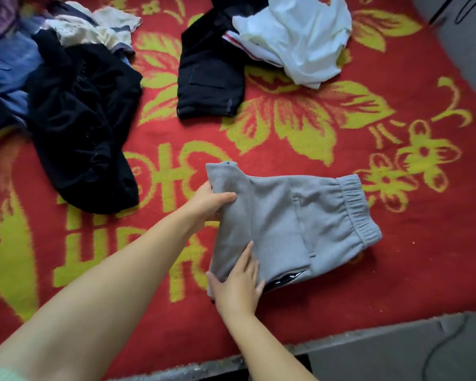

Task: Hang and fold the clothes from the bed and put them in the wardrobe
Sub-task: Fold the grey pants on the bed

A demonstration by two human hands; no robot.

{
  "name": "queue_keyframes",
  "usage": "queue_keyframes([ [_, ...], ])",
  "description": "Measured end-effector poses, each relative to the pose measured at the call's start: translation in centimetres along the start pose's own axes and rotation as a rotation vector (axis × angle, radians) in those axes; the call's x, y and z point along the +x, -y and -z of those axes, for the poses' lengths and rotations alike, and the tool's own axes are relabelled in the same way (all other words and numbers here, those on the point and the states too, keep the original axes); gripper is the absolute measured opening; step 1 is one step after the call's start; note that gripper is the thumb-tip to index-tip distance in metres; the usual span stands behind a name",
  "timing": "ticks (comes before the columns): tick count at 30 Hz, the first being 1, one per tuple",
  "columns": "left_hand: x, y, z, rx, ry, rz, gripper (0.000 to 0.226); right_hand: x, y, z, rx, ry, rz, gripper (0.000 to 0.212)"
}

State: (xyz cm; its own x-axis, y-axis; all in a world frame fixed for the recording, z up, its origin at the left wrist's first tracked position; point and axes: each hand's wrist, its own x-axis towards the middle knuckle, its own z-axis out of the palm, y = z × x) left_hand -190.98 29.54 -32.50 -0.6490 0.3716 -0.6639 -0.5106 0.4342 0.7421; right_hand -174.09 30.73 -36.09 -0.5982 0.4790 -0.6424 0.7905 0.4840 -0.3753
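Hands work grey sweatpants on a red blanket — left hand grips the folded edge, right hand presses flat, fingers spread.
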Motion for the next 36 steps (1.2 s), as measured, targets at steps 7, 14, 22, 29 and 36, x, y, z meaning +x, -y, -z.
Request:
queue_keyframes([
  [7,0.6,-5.1,-6.6,0.052,-0.162,0.010,0.029,2.0,-4.4,10.9,0.484,-0.018,0.062,0.011],
  [14,3.0,-10.8,-20.4,0.004,-0.072,-0.115,0.024,7.8,-14.7,23.1,0.653,0.032,0.119,0.025],
  [22,2.6,-2.3,-22.8,0.494,-0.161,-0.367,0.029,15.6,-23.8,26.2,0.621,-0.023,-0.072,0.027],
  [29,1.3,5.0,-20.1,0.559,-0.292,-0.225,0.075,14.6,-19.6,27.3,-0.194,-0.201,0.290,0.073],
  [36,4.9,3.4,-21.1,0.173,-0.341,-0.024,0.068,14.4,-18.4,19.9,-0.499,-0.029,0.267,0.077],
])
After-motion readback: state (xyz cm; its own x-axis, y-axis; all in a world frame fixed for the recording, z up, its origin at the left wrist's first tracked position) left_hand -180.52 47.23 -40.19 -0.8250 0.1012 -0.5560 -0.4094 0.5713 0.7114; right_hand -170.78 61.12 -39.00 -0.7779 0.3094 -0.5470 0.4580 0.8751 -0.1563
